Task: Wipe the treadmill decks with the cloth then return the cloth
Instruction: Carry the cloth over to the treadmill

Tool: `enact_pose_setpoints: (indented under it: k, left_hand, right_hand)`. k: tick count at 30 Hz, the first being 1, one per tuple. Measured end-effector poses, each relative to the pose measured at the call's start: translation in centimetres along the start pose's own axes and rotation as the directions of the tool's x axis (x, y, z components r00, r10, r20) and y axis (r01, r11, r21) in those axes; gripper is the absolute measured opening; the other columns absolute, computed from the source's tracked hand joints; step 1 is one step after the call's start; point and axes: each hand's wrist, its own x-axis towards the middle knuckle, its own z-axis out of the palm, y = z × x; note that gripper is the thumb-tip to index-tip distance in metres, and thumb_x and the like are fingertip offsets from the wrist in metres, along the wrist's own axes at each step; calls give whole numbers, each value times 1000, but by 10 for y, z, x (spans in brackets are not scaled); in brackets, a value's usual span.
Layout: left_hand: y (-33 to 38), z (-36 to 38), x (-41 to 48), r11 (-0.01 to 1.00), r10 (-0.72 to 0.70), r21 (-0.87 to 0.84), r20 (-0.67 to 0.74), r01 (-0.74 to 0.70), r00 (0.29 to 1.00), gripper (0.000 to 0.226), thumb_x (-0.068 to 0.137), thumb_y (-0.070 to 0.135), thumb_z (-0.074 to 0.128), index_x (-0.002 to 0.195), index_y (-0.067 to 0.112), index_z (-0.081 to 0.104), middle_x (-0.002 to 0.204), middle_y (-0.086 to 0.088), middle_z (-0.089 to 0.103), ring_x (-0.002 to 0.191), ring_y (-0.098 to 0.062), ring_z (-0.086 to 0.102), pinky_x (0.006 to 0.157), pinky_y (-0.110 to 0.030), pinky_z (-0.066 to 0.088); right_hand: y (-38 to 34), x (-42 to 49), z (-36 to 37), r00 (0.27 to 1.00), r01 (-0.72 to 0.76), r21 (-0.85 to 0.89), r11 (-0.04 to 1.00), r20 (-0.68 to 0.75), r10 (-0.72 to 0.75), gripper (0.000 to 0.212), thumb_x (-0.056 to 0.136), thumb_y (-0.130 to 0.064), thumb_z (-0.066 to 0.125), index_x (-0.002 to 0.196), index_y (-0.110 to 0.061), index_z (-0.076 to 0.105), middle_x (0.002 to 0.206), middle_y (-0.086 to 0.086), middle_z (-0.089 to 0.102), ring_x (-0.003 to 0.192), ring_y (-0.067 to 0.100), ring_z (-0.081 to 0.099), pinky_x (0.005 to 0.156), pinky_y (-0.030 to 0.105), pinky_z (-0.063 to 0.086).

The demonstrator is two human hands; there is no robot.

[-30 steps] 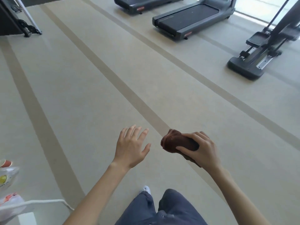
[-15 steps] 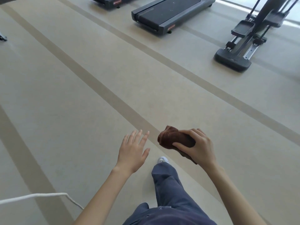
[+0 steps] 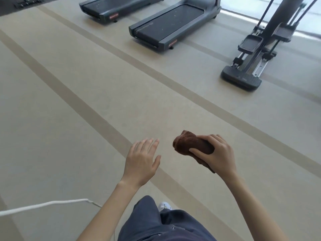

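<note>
Gripping the folded brown cloth (image 3: pixel 192 145), right hand (image 3: pixel 218 156) faces the nearer treadmill deck (image 3: pixel 171 20) well ahead; left hand (image 3: pixel 141 160) spread, empty.

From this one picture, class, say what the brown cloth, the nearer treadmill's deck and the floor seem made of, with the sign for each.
Brown cloth: soft terry or microfibre, matt; fuzzy pile, hemmed edge.
Nearer treadmill's deck: dark belt, probably rubber, matt, flecked with pale specks.
Floor: beige with darker stripes, smooth-looking, perhaps vinyl; a low carpet cannot be ruled out.
</note>
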Motion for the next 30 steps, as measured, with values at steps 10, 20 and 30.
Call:
enact_pose_setpoints:
  k: [10, 20, 30]
  left_hand:
    - [-34, 37, 145, 999, 40, -21, 83, -38, 996, 51, 82, 31, 66, 129, 13, 56, 128, -10, 59, 120, -28, 54, 101, -46, 42]
    - [-112, 25, 362, 994, 99, -39, 10, -99, 995, 50, 88, 37, 42, 130, 12, 55, 129, -10, 58, 121, -28, 53, 101, -45, 40]
    - [-140, 53, 483, 992, 116, -53, 83, -112, 990, 49, 85, 36, 48, 128, 13, 57, 127, -10, 60, 118, -28, 55, 100, -45, 42]
  right_hand:
    - [46, 111, 34, 995, -101, 23, 995, 7, 101, 33, 66, -41, 81, 94, -28, 70, 80, -17, 62, 80, 7, 57, 69, 28, 48]
    - [49, 324, 56, 989, -94, -4, 996, -114, 93, 34, 65, -40, 81, 95, -28, 70, 83, -19, 61, 83, 7, 55, 71, 25, 46]
    - [85, 438, 91, 986, -151, 6, 989, -66, 151, 35, 65, -40, 82, 95, -27, 70, 84, -19, 62, 83, 8, 56, 72, 25, 46]
